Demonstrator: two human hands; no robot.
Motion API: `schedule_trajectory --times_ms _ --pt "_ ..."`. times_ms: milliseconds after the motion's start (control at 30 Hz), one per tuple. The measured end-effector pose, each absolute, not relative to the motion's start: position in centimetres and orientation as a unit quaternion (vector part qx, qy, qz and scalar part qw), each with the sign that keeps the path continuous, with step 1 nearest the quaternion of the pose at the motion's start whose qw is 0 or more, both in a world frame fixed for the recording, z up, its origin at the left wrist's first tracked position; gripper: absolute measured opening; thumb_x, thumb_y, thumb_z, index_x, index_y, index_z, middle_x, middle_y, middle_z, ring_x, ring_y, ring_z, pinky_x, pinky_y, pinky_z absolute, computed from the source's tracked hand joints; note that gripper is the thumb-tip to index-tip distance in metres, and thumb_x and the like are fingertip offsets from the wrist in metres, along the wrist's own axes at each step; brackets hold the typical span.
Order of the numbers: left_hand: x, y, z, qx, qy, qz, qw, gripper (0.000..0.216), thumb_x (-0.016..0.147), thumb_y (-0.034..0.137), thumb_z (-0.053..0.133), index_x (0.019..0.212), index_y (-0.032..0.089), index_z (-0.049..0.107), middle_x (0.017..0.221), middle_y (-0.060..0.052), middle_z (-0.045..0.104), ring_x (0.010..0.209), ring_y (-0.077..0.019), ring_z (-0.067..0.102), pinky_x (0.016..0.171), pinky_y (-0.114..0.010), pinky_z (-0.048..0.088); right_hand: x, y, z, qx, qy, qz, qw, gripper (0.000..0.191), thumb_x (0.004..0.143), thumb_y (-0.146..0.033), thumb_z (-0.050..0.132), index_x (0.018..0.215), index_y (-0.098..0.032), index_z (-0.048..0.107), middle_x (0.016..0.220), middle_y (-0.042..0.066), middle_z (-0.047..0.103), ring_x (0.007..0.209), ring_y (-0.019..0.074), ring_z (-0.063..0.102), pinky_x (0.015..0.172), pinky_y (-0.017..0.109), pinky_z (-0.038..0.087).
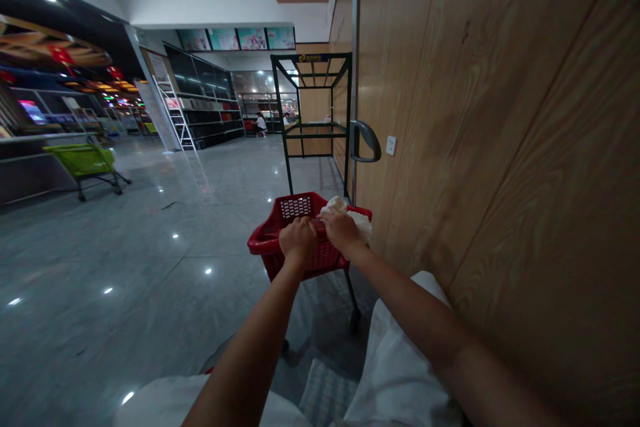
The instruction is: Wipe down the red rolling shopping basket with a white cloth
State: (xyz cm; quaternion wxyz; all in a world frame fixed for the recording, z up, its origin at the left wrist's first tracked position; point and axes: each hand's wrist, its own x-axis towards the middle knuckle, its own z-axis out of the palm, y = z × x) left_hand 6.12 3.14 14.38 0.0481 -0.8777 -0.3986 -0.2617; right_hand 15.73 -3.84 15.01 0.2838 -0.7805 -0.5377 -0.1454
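At nine o'clock a green cart (83, 160) stands on its wheels by a dark counter edge, well apart from everything else. From there the glossy grey floor (125, 247) runs wide and bare from eight o'clock round to eleven, dotted with reflected ceiling lights. At eleven o'clock a ladder (177, 117) leans against a white pillar, with dark shelving (205, 103) just to its right along the far side.

At twelve o'clock a black metal rack (313, 107) stands upright beside the wall, its near legs just beyond the red basket cart (295, 213). The cart sits just below the centre of the view, directly ahead of the person, with open floor along its left edge and its right edge near the wall.

The left hand (297, 240) is closed in a fist over the cart's near rim. The right hand (341, 230) sits just beside it at about one o'clock, fingers curled down on the same rim. A white cloth (357, 217) is bunched in the basket's right corner, touching the right hand's knuckles; whether the fingers pinch it cannot be told.

At one o'clock a grey door handle (365, 141) juts from the wood-panelled wall (500, 147), with a white socket (391, 145) just right of it. The wall fills everything from one to five o'clock, close along the right forearm.
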Motion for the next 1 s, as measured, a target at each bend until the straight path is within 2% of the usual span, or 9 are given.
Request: schedule_trajectory --times_ms 167,333,467,600,733,867,1000 --pt "5.8 4.0 14.3 -0.883 -0.394 -0.249 0.054 0.040 0.091 0.030 0.027 0.098 0.017 0.065 0.097 -0.011 0.067 0.082 -0.0243 0.064 0.069 -0.033 0.044 14.2 -3.1 15.0 -0.753 -0.557 -0.144 0.319 0.041 0.092 -0.025 0.041 0.132 -0.028 0.048 0.117 0.005 0.062 0.100 0.0188 0.058 0.090 0.030 0.041" --pt "5.5 4.1 14.4 -0.888 -0.384 -0.248 0.052 0.039 0.092 0.031 0.028 0.102 0.020 0.064 0.099 -0.009 0.067 0.082 -0.0219 0.064 0.071 -0.032 0.043 17.2 -3.6 15.4 -0.756 -0.575 -0.113 0.291 0.029 0.089 -0.037 0.047 0.114 -0.032 0.061 0.121 -0.001 0.060 0.111 0.0180 0.053 0.099 0.034 0.037" --pt "5.7 3.3 14.4 -0.883 -0.386 -0.262 0.048 0.039 0.092 0.030 0.029 0.109 0.020 0.062 0.101 -0.009 0.067 0.084 -0.0217 0.064 0.073 -0.032 0.043 20.2 -5.3 15.0 -0.825 -0.491 -0.097 0.263 0.034 0.089 -0.045 0.044 0.117 -0.031 0.059 0.116 0.000 0.063 0.106 0.0190 0.057 0.091 0.032 0.041" --pt "6.2 2.2 14.4 -0.877 -0.394 -0.271 0.038 0.040 0.092 0.029 0.028 0.107 0.018 0.064 0.099 -0.010 0.067 0.084 -0.0226 0.064 0.073 -0.033 0.043 21.1 -5.9 14.3 -0.820 -0.489 -0.109 0.275 0.029 0.092 -0.034 0.039 0.113 -0.032 0.060 0.114 -0.002 0.064 0.104 0.0160 0.057 0.090 0.028 0.041" --pt "6.4 1.6 14.6 -0.869 -0.411 -0.275 0.020 0.040 0.091 0.029 0.029 0.101 0.016 0.065 0.095 -0.011 0.067 0.083 -0.0224 0.064 0.073 -0.032 0.043 18.9 -4.9 13.9 -0.766 -0.532 -0.152 0.327 0.027 0.092 -0.027 0.041 0.111 -0.025 0.060 0.117 0.003 0.060 0.109 0.0163 0.052 0.093 0.027 0.040" --pt "6.0 1.8 14.8 -0.877 -0.404 -0.260 0.020 0.043 0.093 0.031 0.026 0.097 0.016 0.066 0.094 -0.011 0.067 0.081 -0.0222 0.064 0.072 -0.032 0.043 16.3 -3.9 14.2 -0.742 -0.557 -0.179 0.326 0.028 0.093 -0.035 0.041 0.103 -0.023 0.064 0.117 0.006 0.056 0.111 0.0181 0.048 0.092 0.028 0.039" --pt "5.5 2.2 14.8 -0.884 -0.386 -0.262 0.037 0.040 0.092 0.032 0.029 0.106 0.018 0.064 0.099 -0.011 0.067 0.084 -0.0218 0.063 0.074 -0.032 0.043 17.6 -4.6 14.7 -0.770 -0.546 -0.146 0.298 0.034 0.095 -0.042 0.036 0.104 -0.026 0.065 0.116 0.002 0.060 0.102 0.0154 0.055 0.085 0.025 0.041"
